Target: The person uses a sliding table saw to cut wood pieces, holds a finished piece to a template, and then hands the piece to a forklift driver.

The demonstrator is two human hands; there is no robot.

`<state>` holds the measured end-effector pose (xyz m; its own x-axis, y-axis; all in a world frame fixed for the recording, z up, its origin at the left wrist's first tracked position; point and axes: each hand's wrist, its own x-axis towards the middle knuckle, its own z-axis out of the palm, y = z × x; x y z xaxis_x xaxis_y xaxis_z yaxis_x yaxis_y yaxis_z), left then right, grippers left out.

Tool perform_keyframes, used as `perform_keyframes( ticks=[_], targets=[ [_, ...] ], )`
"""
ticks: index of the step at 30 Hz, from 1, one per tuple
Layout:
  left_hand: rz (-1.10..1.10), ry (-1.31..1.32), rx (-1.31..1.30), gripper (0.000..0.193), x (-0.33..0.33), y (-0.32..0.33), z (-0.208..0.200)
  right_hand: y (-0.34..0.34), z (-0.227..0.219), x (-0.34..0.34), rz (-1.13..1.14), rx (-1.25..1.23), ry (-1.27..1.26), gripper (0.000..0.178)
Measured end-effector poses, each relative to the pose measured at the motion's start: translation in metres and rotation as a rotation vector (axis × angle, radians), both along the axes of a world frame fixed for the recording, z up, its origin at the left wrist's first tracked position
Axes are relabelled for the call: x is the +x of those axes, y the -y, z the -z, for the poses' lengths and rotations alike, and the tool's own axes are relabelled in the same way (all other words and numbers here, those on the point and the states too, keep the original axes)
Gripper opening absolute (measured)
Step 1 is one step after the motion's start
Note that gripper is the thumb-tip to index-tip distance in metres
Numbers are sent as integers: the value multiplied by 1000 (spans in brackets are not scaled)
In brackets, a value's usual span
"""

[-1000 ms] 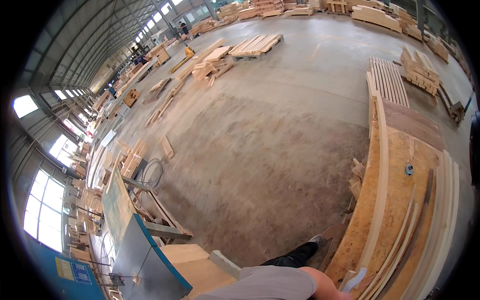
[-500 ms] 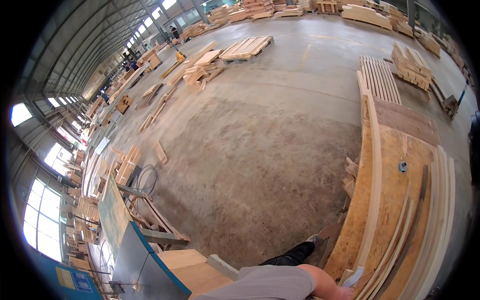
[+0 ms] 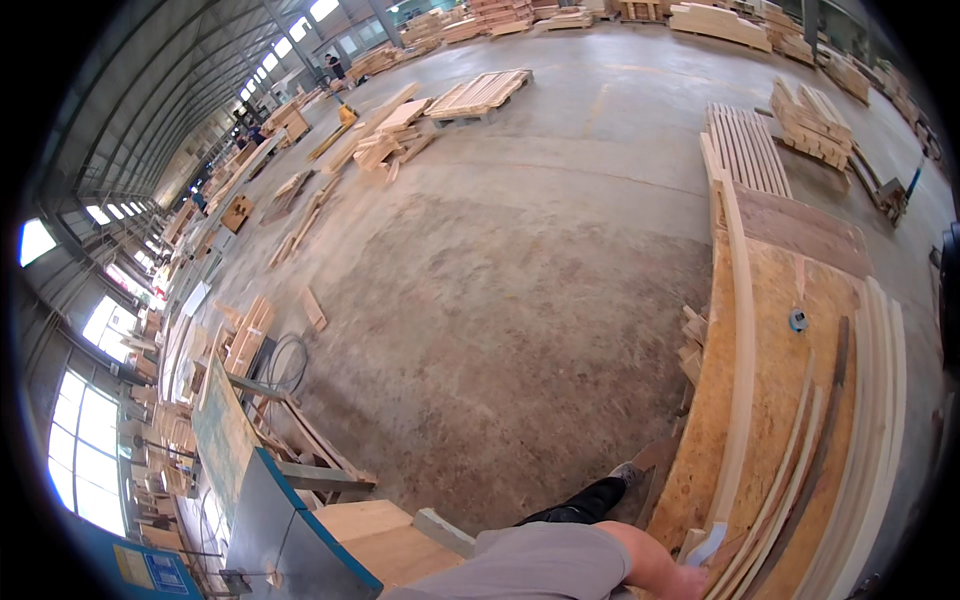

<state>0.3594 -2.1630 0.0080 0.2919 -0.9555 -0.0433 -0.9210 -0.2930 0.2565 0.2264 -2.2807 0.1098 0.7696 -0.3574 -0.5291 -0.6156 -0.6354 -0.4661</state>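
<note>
My left hand (image 3: 687, 580) reaches from a grey sleeve to the near end of a wooden workbench (image 3: 690, 470), low in the picture. Its fingers are blurred and partly hidden, so their grip is unclear. Right beside it are a pale, bluish-white curved piece (image 3: 710, 543) and the near end of a long wooden board (image 3: 741, 390) that runs along the bench's left side. Thin wooden strips (image 3: 782, 500) lie just to the right of the hand, with a darker strip (image 3: 832, 420) alongside. My right hand is out of view.
Long pale boards (image 3: 872, 430) line the bench's right side. A small round blue-grey object (image 3: 798, 320) rests on the bench. To my left stands a grey machine table (image 3: 265, 535) with a blue edge. Offcuts (image 3: 692, 345) lie beside the bench; a loaded pallet (image 3: 485, 95) stands farther off.
The whole view has shifted slightly, so the bench and floor items appear a little farther left. My left hand stays at the bench's near end, with little visible movement.
</note>
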Motion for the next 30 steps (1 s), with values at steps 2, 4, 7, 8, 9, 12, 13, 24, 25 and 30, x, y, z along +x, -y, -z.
perform_keyframes(
  ticks=[2,4,7,8,9,12,13,24,25,30],
  targets=[
    [38,37,2,16,-10,9,-9,12,-6,-32,61,-10,10,24],
    [87,193,-83,7,-32,21,14,17,-22,-65,79,-36,28,24],
    [30,237,-232,7,-21,-32,-21,5,-28,-100,151,27,17,37],
    [67,171,-82,9,-8,-48,-65,-12,-33,-98,117,-71,205,37],
    [111,61,37,10,10,-62,-110,-21,-44,-83,7,-77,150,37],
    [90,46,30,14,4,-63,-116,-25,-31,-101,138,-72,196,37],
    [93,40,20,14,-2,-63,-118,-25,-25,-111,144,-102,201,36],
    [165,57,40,16,16,-81,-132,-43,-24,-112,130,-122,268,34],
    [167,59,56,17,16,-80,-133,-43,-25,-111,140,-113,265,33],
    [178,84,82,19,16,-79,-131,-45,-26,-108,165,-106,274,32]
  ],
)
